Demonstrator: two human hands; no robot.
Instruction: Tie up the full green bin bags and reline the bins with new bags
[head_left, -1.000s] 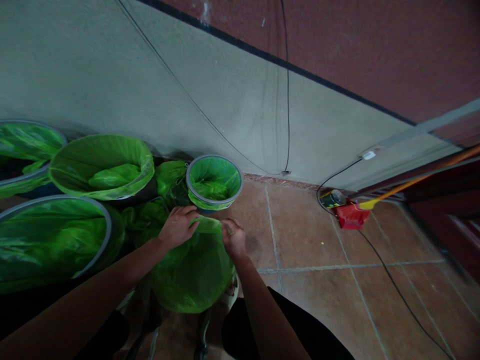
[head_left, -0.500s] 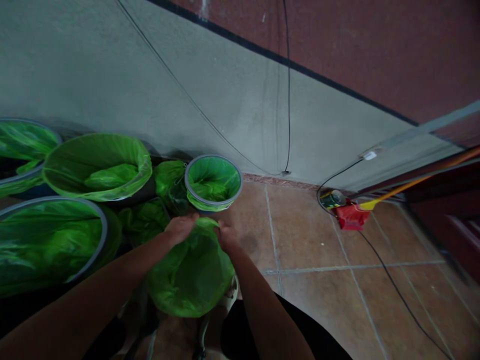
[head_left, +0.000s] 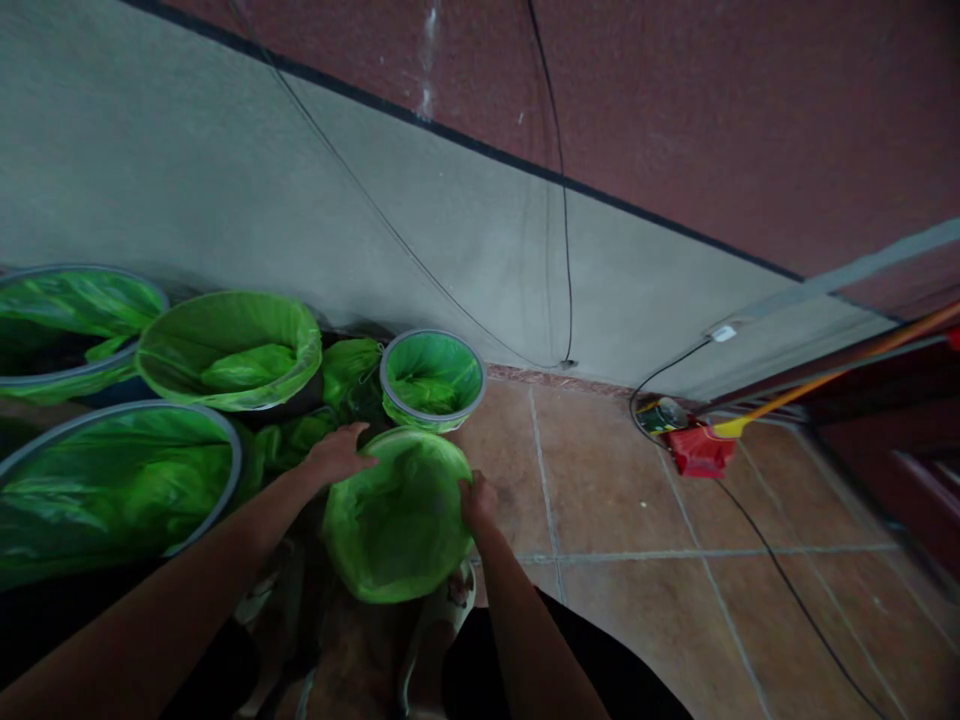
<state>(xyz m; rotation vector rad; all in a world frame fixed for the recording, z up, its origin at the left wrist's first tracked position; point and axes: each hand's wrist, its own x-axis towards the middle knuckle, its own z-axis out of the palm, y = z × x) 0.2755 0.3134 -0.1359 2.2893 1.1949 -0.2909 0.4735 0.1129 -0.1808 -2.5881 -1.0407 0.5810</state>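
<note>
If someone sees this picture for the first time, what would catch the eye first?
Probably the bright green-lined container at lower centre, with the left hand by its upper left edge and the right hand at its right edge. Next come the other green-lined bins crowded at the left, below the grey wall. At the right, a red object stands out on the tiled floor.
</note>
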